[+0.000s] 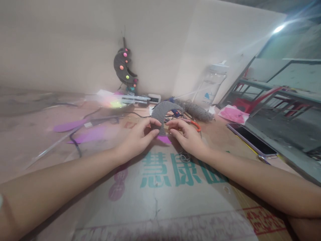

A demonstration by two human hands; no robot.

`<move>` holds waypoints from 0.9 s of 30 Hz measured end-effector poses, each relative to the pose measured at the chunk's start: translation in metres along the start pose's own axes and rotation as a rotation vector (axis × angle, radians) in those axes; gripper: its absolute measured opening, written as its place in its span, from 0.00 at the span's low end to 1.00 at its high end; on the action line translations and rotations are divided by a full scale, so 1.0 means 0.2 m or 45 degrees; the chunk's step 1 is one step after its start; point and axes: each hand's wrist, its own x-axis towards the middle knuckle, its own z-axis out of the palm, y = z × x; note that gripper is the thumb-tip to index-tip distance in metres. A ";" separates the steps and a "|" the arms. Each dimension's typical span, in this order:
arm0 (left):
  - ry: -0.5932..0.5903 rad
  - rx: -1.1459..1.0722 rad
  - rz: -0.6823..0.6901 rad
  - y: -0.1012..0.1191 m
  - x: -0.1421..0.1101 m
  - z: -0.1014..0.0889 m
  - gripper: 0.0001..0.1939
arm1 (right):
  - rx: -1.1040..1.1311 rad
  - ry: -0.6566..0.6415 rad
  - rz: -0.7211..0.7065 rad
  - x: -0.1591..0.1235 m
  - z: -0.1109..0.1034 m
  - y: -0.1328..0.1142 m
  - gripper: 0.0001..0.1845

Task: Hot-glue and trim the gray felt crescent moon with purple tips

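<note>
A grey crescent [160, 112] wrapped in yarn stands upright in front of me over the table. My left hand [139, 135] pinches its lower left edge between thumb and fingers. At the crescent's lower right is my right hand [187, 135], thumb and fingers drawn close together; whatever they may hold is too small to make out. Just below the crescent, a purple piece [165, 139] shows between the hands. A small coil of string [185, 157] lies under my right wrist. Behind the crescent rests a bundle of grey yarn [198, 110], with orange-handled scissors [195, 126] nearby.
A decorated crescent [121, 67] with coloured balls leans at the wall. Purple cutouts [87, 135] and a clear-wrapped bundle [117, 100] lie left. A small digital timer [154, 98], water bottle [210, 85], pink packet [233, 114] and phone [252, 139] stand behind and right.
</note>
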 end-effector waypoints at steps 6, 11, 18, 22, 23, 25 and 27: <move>-0.006 -0.014 -0.018 0.00 0.00 0.00 0.10 | -0.076 0.010 -0.008 0.01 0.00 0.00 0.09; -0.015 0.008 -0.019 0.00 0.00 0.00 0.10 | -0.161 -0.110 -0.127 0.02 0.00 0.01 0.06; -0.023 -0.001 0.014 -0.02 0.00 0.00 0.11 | -0.128 -0.121 -0.178 0.02 0.00 0.00 0.05; -0.030 -0.002 -0.011 0.00 0.01 0.01 0.13 | -0.100 -0.134 -0.150 0.02 0.00 -0.01 0.06; -0.031 -0.005 -0.010 0.00 0.01 0.01 0.13 | -0.094 -0.140 -0.143 0.02 0.00 -0.01 0.06; -0.033 -0.006 -0.009 0.00 0.01 0.01 0.13 | -0.093 -0.148 -0.132 0.02 0.00 0.00 0.08; -0.035 -0.006 -0.002 0.00 0.01 0.00 0.14 | -0.096 -0.149 -0.125 0.02 -0.01 0.00 0.09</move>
